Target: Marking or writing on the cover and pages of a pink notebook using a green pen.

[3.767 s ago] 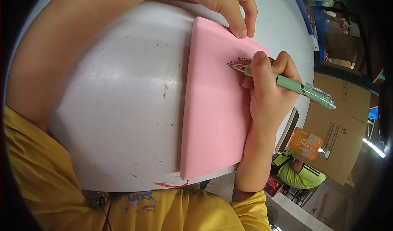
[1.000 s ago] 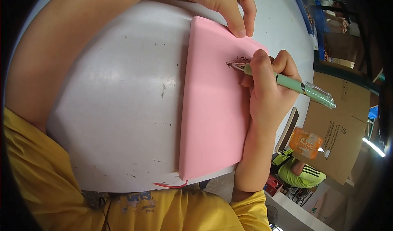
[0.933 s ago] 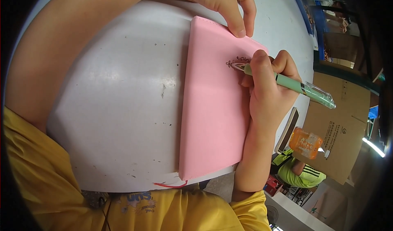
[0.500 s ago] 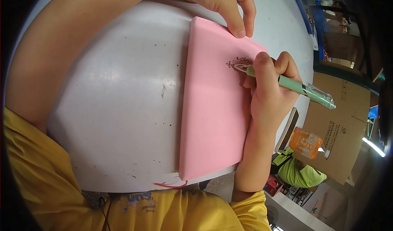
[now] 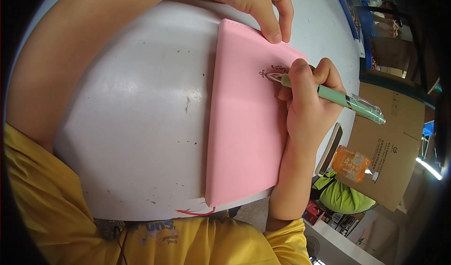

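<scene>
A pink notebook point(image 5: 249, 124) with a stitched edge lies closed on the white table, a red ribbon point(image 5: 197, 213) sticking out at its near end. My right hand point(image 5: 310, 96) grips a pale green pen point(image 5: 347, 100) with a clear clip. Its tip touches the cover beside a small dark drawing of leaves and curls point(image 5: 277, 69). My right wrist rests along the notebook's right side. At the far edge my left hand point(image 5: 263, 11) presses its thumb and a fingertip onto the cover, pinching or holding down that edge; its other fingers are partly out of sight.
The white table point(image 5: 141, 105) carries dark specks and scuffs. To the right are a phone-like flat object point(image 5: 330, 150), an orange-labelled bottle point(image 5: 351, 164) and a cardboard box point(image 5: 390, 138). Beyond the table, a person in a bright green top point(image 5: 347, 197) shows partly.
The pen and my right hand have shifted very slightly left, the tip staying near the drawing. My left hand and the notebook have not moved. The person in green has shifted a little.
</scene>
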### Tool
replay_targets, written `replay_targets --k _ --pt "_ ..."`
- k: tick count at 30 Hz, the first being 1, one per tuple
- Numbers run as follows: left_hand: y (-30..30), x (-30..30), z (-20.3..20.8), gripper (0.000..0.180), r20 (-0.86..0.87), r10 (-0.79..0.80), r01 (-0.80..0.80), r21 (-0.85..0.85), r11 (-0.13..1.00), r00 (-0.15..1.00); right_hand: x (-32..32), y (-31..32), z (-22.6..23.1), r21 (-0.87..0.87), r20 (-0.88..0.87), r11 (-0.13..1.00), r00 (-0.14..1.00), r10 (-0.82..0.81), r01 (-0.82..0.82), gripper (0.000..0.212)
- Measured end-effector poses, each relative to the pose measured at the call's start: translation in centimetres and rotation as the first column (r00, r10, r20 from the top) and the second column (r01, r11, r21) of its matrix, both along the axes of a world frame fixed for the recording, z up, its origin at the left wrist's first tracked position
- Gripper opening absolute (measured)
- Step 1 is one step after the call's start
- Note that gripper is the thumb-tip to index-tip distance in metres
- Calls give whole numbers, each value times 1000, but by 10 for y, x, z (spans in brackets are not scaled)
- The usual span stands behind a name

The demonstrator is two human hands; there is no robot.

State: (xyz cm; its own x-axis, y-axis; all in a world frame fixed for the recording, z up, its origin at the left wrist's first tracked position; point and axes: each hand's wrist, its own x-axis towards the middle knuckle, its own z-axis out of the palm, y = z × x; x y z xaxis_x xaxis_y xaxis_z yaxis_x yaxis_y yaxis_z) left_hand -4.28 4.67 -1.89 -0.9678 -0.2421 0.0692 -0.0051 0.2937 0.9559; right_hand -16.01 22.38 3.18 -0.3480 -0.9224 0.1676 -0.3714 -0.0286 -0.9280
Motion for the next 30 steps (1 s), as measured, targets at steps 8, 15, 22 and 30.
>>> replay_targets --k 8,15,22,30 --pt "2 2 6 33 0 14 -14 -67 998 1000 -1 1 -1 -10 11 1000 1000 3 -3 33" --pt "0 -3 -3 33 -46 -7 7 6 1000 999 -4 1 1 -3 66 1000 997 -31 31 33" --pt "-2 -3 -2 32 -42 -19 20 31 999 999 -2 -1 1 -19 43 1000 999 -8 9 33" --pt "-6 2 4 32 -33 -15 16 25 1000 999 3 -5 6 -29 56 999 998 -26 28 30"
